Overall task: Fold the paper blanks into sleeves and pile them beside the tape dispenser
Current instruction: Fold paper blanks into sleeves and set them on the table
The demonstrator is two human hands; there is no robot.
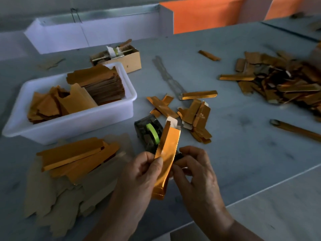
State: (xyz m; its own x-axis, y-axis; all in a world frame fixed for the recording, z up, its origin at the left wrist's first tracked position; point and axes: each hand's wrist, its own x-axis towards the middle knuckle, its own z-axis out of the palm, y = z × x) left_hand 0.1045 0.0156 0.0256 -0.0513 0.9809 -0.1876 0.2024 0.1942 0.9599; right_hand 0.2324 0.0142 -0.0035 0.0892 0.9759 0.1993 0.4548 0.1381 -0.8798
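Grey table (243, 136), gold sleeve (166, 153) upright, pinched between left hand (144, 173) and right hand (194, 169)

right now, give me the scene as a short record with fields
left hand: left hand pinches the sleeve near its middle
right hand: right hand holds the sleeve's right edge
sleeve: gold, partly folded, tilted up, white flap on top
dispenser: dispenser just behind the sleeve, green roll in it
pile: folded sleeves on the table right of the dispenser
blanks: loose stack on the left, more in the white tub
far pile: big heap at the far right
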